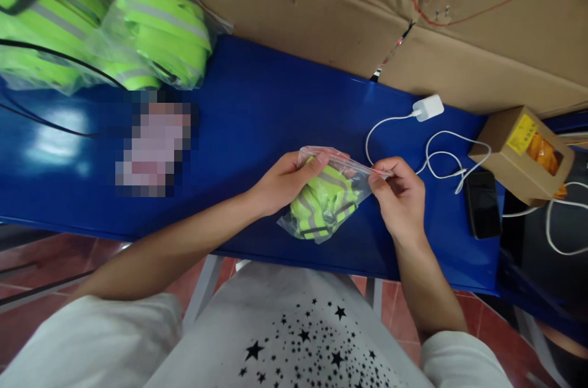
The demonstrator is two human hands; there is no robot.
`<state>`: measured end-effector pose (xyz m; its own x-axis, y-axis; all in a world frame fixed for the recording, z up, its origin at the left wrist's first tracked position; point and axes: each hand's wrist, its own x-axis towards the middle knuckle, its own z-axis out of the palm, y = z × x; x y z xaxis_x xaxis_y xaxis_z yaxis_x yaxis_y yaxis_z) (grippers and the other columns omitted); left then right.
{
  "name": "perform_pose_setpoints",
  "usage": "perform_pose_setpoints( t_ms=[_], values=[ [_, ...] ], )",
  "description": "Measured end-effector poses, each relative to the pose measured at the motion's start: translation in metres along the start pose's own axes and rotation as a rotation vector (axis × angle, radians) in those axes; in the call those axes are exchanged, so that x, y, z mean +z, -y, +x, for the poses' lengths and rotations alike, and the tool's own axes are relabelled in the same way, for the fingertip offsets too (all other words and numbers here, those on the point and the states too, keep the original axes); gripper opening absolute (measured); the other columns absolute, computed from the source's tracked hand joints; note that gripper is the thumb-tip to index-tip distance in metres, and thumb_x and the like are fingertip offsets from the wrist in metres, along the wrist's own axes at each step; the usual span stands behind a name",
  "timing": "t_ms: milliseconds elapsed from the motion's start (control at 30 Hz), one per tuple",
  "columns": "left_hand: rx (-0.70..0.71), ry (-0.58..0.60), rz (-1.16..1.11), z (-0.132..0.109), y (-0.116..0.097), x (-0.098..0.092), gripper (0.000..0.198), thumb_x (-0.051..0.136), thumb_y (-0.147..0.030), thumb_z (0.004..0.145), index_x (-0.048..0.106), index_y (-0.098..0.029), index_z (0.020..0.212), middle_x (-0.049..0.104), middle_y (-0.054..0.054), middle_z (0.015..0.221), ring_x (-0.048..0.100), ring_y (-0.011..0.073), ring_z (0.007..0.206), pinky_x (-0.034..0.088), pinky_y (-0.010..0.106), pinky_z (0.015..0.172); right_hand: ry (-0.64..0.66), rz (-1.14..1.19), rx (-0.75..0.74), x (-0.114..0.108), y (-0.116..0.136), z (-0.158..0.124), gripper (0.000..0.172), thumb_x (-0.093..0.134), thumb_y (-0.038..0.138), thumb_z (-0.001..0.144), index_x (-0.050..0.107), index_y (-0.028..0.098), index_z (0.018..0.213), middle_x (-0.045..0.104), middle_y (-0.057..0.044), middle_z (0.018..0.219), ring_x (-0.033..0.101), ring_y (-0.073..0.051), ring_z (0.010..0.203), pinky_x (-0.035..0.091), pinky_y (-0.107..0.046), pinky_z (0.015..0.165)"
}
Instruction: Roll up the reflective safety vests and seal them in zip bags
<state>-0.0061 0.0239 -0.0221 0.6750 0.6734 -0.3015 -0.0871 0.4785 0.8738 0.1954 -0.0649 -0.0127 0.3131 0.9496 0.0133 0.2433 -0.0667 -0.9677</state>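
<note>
Over the front of the blue table [271,100] is a clear zip bag [331,220] with a folded neon-yellow reflective strap or vest [321,195] inside; which of the two I cannot tell. Grey bands and black pieces show through the plastic. My left hand [289,183] grips the bag's upper left side, thumb on top. Pinched between the thumb and fingers of my right hand [399,195] is the bag's upper right corner, at the red-lined zip edge. Part of the fingers of both hands is hidden behind the bag or curled under.
Bags of similar yellow reflective gear [165,27] lie at the back left, near a blurred-out pinkish object [156,143]. On the right are a white charger [429,108] with its cable, a black phone [482,204] and a cardboard box [500,137]. Brown covering [294,14] borders the table's back.
</note>
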Motion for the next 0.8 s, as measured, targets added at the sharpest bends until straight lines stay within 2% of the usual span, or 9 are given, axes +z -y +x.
perform_pose_setpoints(
  t_ms=[200, 333, 600, 800],
  values=[
    [0.001, 0.074, 0.001, -0.0008, -0.0026, -0.0001, 0.06, 0.09, -0.041, 0.078, 0.071, -0.017, 0.13, 0.078, 0.011, 0.125, 0.076, 0.0257, 0.111, 0.062, 0.033, 0.093, 0.025, -0.013, -0.011, -0.0014, 0.0007, 0.0006, 0.005, 0.065, 0.023, 0.091, 0.064, 0.022, 0.085, 0.06, 0.004, 0.073, 0.05, -0.01, 0.06, 0.039, -0.024, 0.056],
    [-0.006, 0.09, 0.03, -0.0013, -0.0046, 0.0015, 0.057, 0.087, -0.038, 0.081, 0.071, -0.016, 0.13, 0.077, 0.011, 0.128, 0.075, 0.0254, 0.113, 0.062, 0.033, 0.095, 0.048, -0.056, 0.007, -0.0017, 0.0032, -0.0001, 0.009, 0.065, 0.024, 0.091, 0.064, 0.022, 0.083, 0.057, 0.004, 0.069, 0.048, -0.01, 0.059, 0.038, -0.025, 0.057],
    [0.012, 0.115, 0.024, -0.0013, 0.0018, 0.0007, 0.06, 0.083, -0.051, 0.084, 0.071, -0.016, 0.129, 0.075, 0.013, 0.131, 0.073, 0.0284, 0.118, 0.059, 0.036, 0.099, 0.108, -0.04, 0.02, -0.0013, -0.0009, -0.0012, 0.008, 0.067, 0.022, 0.091, 0.064, 0.022, 0.084, 0.057, 0.005, 0.069, 0.048, -0.01, 0.059, 0.036, -0.026, 0.057],
    [0.034, 0.159, 0.07, 0.0001, 0.004, -0.0023, 0.061, 0.089, -0.042, 0.079, 0.07, -0.017, 0.132, 0.075, 0.012, 0.131, 0.072, 0.0274, 0.119, 0.058, 0.037, 0.101, 0.152, -0.019, 0.042, -0.0037, 0.0003, 0.0011, 0.006, 0.067, 0.019, 0.09, 0.065, 0.022, 0.084, 0.059, 0.005, 0.07, 0.049, -0.01, 0.06, 0.036, -0.024, 0.056]
  ],
)
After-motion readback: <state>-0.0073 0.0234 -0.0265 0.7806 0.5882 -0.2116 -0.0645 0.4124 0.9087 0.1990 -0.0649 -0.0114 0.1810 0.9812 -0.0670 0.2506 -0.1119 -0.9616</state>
